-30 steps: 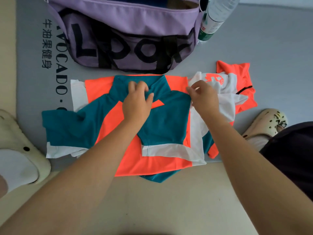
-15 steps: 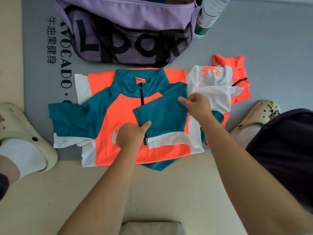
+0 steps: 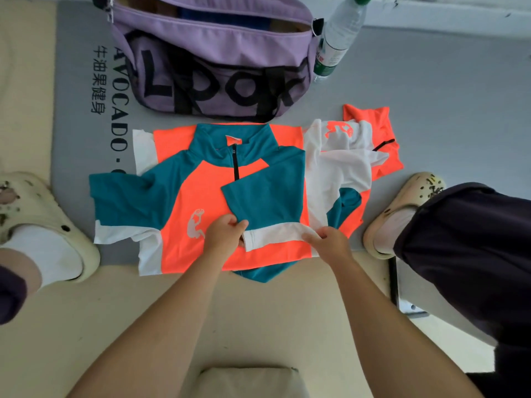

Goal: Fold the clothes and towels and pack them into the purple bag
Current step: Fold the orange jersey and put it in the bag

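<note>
Grey mat (image 3: 431,81) covers the floor as the working surface, edge meeting beige floor; purple bag (image 3: 212,67) sits at its far side, mouth unzipped and facing up, judged ready to receive folded items, something blue visible inside; water bottle (image 3: 339,33) lies against the bag's right end; orange, teal and white jersey (image 3: 184,196) is spread front-up just before the bag, collar toward it, so both sleeves can fold inward; its right sleeve (image 3: 267,196) is already laid across the chest, left sleeve flat and unfolded; second jersey (image 3: 353,156) lies crumpled beside it to the right, touching, not yet folded; left hand (image 3: 224,234) pinches the folded sleeve's cuff corner, fingers curled on the cloth; right hand (image 3: 330,239) pinches the cuff's white band at the fold edge, likely pulling it taut to square the fold
</note>
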Available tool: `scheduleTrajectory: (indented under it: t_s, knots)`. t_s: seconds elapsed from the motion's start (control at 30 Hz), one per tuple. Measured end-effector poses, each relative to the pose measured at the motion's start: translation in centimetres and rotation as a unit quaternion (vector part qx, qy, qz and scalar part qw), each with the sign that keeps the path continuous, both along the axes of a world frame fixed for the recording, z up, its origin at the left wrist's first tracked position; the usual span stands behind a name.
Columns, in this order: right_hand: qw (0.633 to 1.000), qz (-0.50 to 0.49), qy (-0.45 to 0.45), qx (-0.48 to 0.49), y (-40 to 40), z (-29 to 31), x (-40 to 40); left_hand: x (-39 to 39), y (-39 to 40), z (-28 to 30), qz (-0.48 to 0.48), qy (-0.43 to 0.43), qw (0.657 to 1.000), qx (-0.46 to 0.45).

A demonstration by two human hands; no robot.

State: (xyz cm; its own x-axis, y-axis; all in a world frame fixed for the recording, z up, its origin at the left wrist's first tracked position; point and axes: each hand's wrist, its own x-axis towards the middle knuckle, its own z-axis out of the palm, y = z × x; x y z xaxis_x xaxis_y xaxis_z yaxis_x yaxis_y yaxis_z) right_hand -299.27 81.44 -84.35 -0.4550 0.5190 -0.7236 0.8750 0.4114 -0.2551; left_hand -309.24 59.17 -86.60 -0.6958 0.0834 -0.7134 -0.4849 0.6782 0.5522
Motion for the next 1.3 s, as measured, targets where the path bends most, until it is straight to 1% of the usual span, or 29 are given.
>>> scheduleTrajectory:
  t_s: [0.07,0.13,0.17,0.23,0.27,0.33,0.37,0.4,0.43,0.5,0.57,0.6,0.7,0.77,0.8,0.87,0.9,0.93,1.0,1.03,1.1,1.13,1.17,1.2,1.23,1.27,1.3]
  knots:
    - [1.000,0.003,0.008,0.026,-0.4,0.9,-0.9,-0.8,-0.6,0.2,-0.007,-0.010,1.000,0.008]
    - [0.993,0.013,0.071,0.096,-1.3,1.8,-2.7,-2.2,-1.8,0.5,-0.026,0.038,0.999,-0.029]
    - [0.984,0.035,0.117,0.126,-2.1,2.3,-3.9,-3.0,-2.6,0.9,-0.027,0.068,0.996,-0.050]
    - [0.961,0.111,0.207,0.145,-4.2,2.8,-6.4,-4.8,-4.5,1.9,-0.014,0.137,0.987,-0.078]
    - [0.950,0.154,0.234,0.139,-5.5,2.9,-7.7,-5.8,-5.7,2.3,-0.014,0.188,0.977,-0.096]
    - [0.932,0.241,0.245,0.116,-8.5,2.6,-10.0,-7.7,-8.5,2.7,-0.041,0.291,0.944,-0.147]
    - [0.922,0.288,0.236,0.104,-10.0,2.2,-10.9,-8.7,-9.9,2.9,-0.065,0.322,0.929,-0.171]
    - [0.911,0.333,0.226,0.093,-11.3,1.8,-11.7,-9.7,-11.3,2.9,-0.094,0.333,0.918,-0.193]
    - [0.901,0.370,0.213,0.083,-12.5,1.4,-12.4,-10.7,-12.7,2.9,-0.130,0.327,0.912,-0.210]
    - [0.889,0.417,0.176,0.071,-14.4,0.4,-13.3,-12.4,-15.3,2.5,-0.217,0.279,0.906,-0.235]
    - [0.893,0.424,0.134,0.066,-15.5,-0.4,-13.7,-13.7,-17.4,2.1,-0.286,0.224,0.896,-0.254]
    - [0.897,0.419,0.121,0.071,-15.7,-0.7,-13.8,-14.2,-18.3,1.9,-0.304,0.208,0.890,-0.268]
    - [0.898,0.414,0.119,0.087,-15.8,-1.1,-13.8,-14.7,-20.5,1.7,-0.301,0.212,0.874,-0.316]
    - [0.901,0.409,0.122,0.076,-15.6,-1.1,-13.9,-14.9,-21.4,1.6,-0.264,0.220,0.879,-0.330]
    - [0.902,0.408,0.122,0.071,-15.4,-1.0,-14.0,-15.1,-21.6,1.6,-0.249,0.213,0.883,-0.335]
    - [0.902,0.410,0.115,0.069,-15.3,-1.0,-14.1,-15.4,-22.1,1.8,-0.255,0.178,0.884,-0.349]
    - [0.902,0.412,0.111,0.067,-15.3,-0.9,-14.1,-15.5,-22.2,1.8,-0.256,0.159,0.890,-0.343]
    - [0.903,0.412,0.107,0.065,-15.4,-0.7,-14.2,-15.5,-22.3,1.9,-0.243,0.141,0.906,-0.316]
    - [0.908,0.397,0.110,0.070,-15.8,-0.2,-14.5,-15.5,-22.3,2.3,-0.178,0.093,0.956,-0.214]
    - [0.912,0.383,0.125,0.080,-16.2,0.1,-14.8,-15.6,-22.3,2.7,-0.144,0.063,0.973,-0.167]
    - [0.915,0.349,0.182,0.086,-17.1,0.6,-15.3,-15.8,-21.8,4.1,-0.115,-0.013,0.989,-0.091]
    - [0.926,0.308,0.212,0.053,-17.7,0.8,-15.5,-15.8,-21.2,5.0,-0.119,-0.050,0.990,-0.056]
    - [0.945,0.240,0.224,-0.010,-18.2,0.9,-15.8,-15.7,-20.3,5.7,-0.122,-0.089,0.989,-0.008]
    - [0.960,0.152,0.210,-0.102,-18.7,1.4,-16.1,-15.4,-19.2,6.4,-0.117,-0.137,0.982,0.056]
    - [0.961,0.048,0.178,-0.206,-19.1,1.9,-16.4,-15.2,-17.8,7.1,-0.108,-0.196,0.966,0.128]
    - [0.948,-0.043,0.131,-0.288,-19.2,2.2,-16.5,-14.8,-16.5,7.6,-0.106,-0.253,0.943,0.189]
    - [0.934,-0.100,0.087,-0.332,-19.0,2.2,-16.4,-14.6,-15.2,7.9,-0.115,-0.292,0.924,0.220]
